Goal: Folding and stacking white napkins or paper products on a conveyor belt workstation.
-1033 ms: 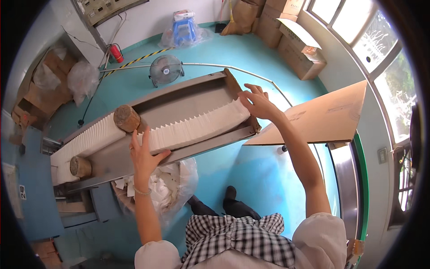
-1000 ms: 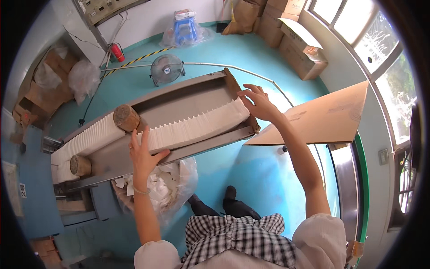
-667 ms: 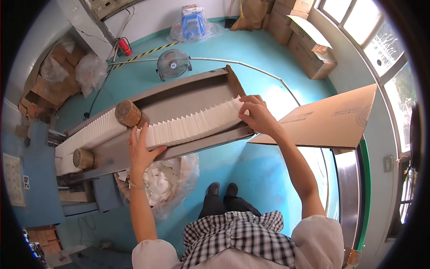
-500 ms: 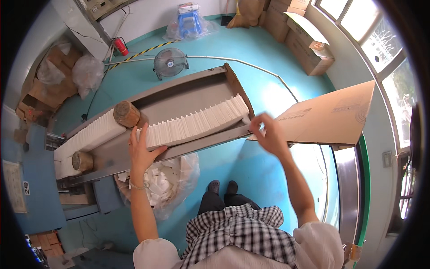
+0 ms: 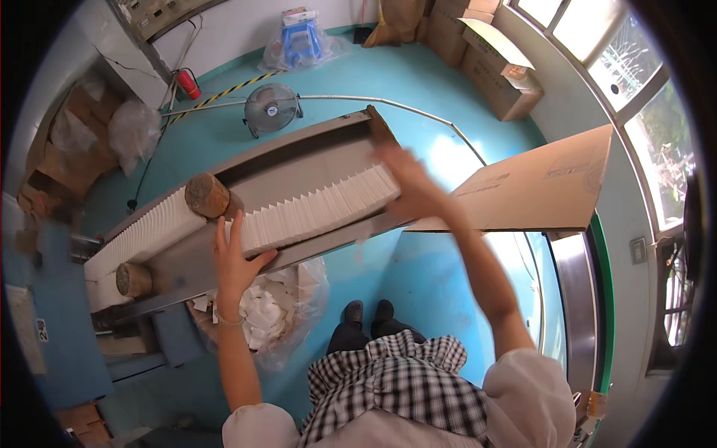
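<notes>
A long row of folded white paper sheets [image 5: 314, 213], looking like napkins or tissues, stands on edge in a grey metal trough [image 5: 306, 153]. My left hand [image 5: 237, 257] rests against the row's left end, fingers spread and thumb along its near side. At the right end is my right hand [image 5: 409, 183], smeared by motion, its fingers over or beside the last sheets; whether it grips any cannot be made out. A second white row [image 5: 153, 231] lies further left, next to two round wooden blocks, one far [image 5: 207, 196] and one near [image 5: 134, 280].
Below the trough sits a clear plastic bag [image 5: 302, 299] with white paper scraps. An open cardboard flap [image 5: 523, 183] juts out at the right. A blue machine [image 5: 67, 299] adjoins the trough's left end. Beyond the trough, a floor fan [image 5: 270, 110] stands on the floor.
My right hand has moved up and left from the trough's near corner onto the row's right end. The white scrap at its fingers no longer shows there. My left hand stays put.
</notes>
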Demonstrator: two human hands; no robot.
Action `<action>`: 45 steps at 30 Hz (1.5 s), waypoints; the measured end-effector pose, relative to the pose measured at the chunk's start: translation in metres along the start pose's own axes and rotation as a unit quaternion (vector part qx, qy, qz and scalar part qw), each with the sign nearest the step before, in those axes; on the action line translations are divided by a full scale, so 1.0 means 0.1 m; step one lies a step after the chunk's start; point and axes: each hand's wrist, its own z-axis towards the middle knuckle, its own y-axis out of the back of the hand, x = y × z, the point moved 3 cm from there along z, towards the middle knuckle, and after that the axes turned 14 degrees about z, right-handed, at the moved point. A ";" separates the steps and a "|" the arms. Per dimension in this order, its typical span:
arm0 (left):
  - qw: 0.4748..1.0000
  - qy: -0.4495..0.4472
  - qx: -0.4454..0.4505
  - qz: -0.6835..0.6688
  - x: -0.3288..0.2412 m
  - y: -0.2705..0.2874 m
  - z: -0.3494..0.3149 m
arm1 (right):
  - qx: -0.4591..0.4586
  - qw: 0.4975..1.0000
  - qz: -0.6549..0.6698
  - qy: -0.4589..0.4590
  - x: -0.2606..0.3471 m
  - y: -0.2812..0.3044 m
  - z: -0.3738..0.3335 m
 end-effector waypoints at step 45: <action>0.983 0.164 0.061 -0.056 -0.28 -0.11 0.15 | 0.000 0.976 -0.080 -0.202 0.42 -0.72 0.25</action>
